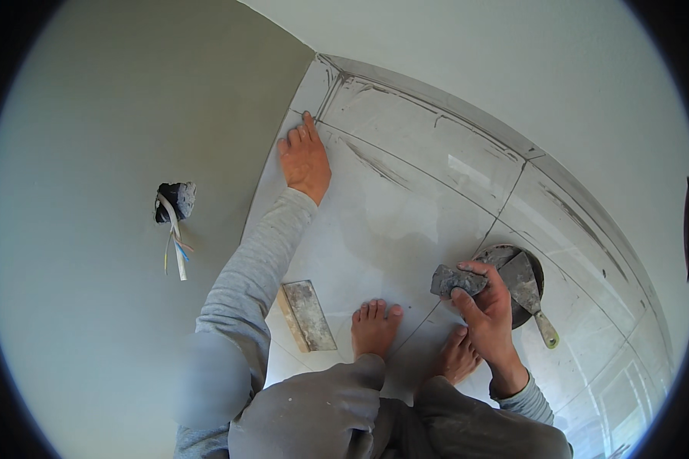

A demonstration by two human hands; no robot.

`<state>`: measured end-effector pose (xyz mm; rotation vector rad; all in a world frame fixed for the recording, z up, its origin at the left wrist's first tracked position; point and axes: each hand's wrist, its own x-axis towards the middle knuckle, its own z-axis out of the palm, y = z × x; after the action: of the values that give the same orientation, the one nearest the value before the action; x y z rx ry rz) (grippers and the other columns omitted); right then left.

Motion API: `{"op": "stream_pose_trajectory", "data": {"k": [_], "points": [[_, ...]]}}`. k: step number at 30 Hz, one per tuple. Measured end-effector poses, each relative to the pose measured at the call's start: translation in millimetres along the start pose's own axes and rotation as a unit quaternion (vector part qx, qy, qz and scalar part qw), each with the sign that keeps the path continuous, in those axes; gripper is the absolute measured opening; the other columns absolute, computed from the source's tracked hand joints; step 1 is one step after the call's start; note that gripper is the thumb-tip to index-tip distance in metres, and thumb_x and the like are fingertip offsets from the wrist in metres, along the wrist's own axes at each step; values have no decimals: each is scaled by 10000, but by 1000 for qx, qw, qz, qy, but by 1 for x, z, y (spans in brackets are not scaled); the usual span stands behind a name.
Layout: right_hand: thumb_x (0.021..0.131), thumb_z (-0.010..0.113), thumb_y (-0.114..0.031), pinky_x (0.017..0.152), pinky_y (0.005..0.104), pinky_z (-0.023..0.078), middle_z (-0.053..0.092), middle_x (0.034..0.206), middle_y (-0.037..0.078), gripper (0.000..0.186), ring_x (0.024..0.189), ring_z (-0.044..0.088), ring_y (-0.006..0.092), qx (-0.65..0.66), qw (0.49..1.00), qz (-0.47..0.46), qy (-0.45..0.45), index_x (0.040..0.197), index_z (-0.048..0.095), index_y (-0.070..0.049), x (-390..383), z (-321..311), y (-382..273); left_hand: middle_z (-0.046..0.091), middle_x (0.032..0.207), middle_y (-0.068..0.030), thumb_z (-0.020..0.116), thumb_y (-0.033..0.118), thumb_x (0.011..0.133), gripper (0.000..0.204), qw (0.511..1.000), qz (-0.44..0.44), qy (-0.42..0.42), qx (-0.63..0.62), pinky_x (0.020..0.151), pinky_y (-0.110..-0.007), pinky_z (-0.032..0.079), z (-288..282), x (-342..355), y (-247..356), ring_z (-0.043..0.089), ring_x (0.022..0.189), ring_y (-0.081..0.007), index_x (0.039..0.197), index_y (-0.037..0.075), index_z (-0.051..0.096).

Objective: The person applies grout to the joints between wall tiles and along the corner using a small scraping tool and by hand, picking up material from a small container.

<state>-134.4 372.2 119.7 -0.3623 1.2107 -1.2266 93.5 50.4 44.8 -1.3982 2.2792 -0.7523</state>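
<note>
the right hand seemingly hides part of the bowl.

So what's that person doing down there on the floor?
A barefoot person is reaching their left hand forward, one finger out, over the glossy pale tiled floor. The right hand holds a rough dark-grey piece. Near it, a flat metal scraper with a yellow-green handle pokes out of a round dark container.
</note>
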Motion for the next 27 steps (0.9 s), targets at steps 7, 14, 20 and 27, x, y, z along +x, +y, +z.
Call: {"op": "stream_pose_trajectory", "data": {"k": [7, 14, 20, 27], "points": [[970, 599, 53, 878, 262, 499, 657, 1088, 71, 366, 1001, 636, 127, -17, 1000, 2, 1, 1320, 516, -13, 1, -1, 0, 587, 1157, -34, 660, 199, 874, 790, 1000, 18, -12, 5, 832, -343, 445, 14, 2, -1, 519, 1066, -187, 1574, 21, 340], [967, 600, 57, 887, 265, 499, 663, 1099, 79, 361, 995, 638, 129, -18, 1000, -2, -6, 1312, 518, -12, 5, -1, 2, 639, 1037, -68, 668, 158, 865, 860, 998, 2, 4, -61, 637, -319, 527, -9, 3, -10, 634, 897, -187, 1604, 24, 250], [966, 602, 57, 886, 274, 503, 666, 1093, 80, 371, 996, 641, 138, -27, 1000, 1, -8, 1320, 516, -12, 4, 3, 3, 704, 707, -35, 652, 116, 872, 911, 996, -26, -83, -25, 534, -311, 505, -9, 11, -7, 669, 565, -184, 1623, 11, 147], [964, 592, 48, 855, 272, 500, 655, 1052, 65, 354, 961, 624, 119, -39, 999, 12, 12, 1304, 515, -12, 2, 1, -4, 699, 659, -29, 653, 110, 866, 941, 995, -14, -82, -52, 518, -304, 485, -8, -5, -17, 662, 554, -184, 1632, 30, 112]]}}
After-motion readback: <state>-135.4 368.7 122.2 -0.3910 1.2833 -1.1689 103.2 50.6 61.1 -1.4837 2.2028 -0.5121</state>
